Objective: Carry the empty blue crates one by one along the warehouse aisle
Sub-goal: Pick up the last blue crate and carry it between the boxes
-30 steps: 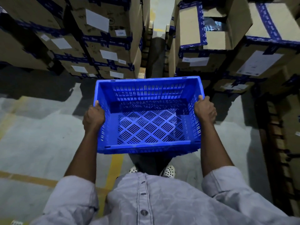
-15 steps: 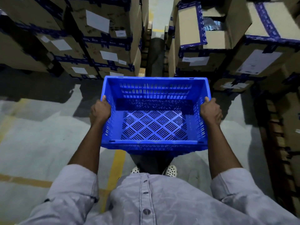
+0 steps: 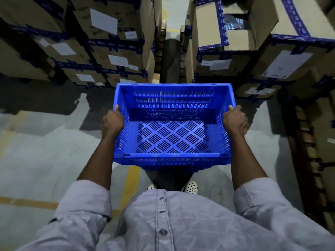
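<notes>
The blue crate (image 3: 172, 136) is held clear of the floor (image 3: 45, 151), in front of the person's torso, roughly level and with its open top facing the camera. Its slotted base and perforated walls are bare; nothing lies inside.

The left hand (image 3: 112, 122) grips the crate's left rim about midway along that side. The thumb lies along the top edge and the fingers curl round the rim on the outer wall, with their tips hidden. The right hand (image 3: 235, 121) grips the right rim in the same manner, directly opposite.

Beyond the crate's far wall, taped cardboard boxes (image 3: 116, 48) are stacked to the left. A second stack (image 3: 223, 57) stands to the right, with a narrow gap between the two stacks. Right of the crate, a wooden pallet (image 3: 308, 151) carries further boxes.

Below the crate's near wall, white perforated shoes (image 3: 190, 186) show above a grey buttoned shirt (image 3: 172, 223). A yellow floor line (image 3: 131, 183) runs from under the crate's near-left corner toward the person.
</notes>
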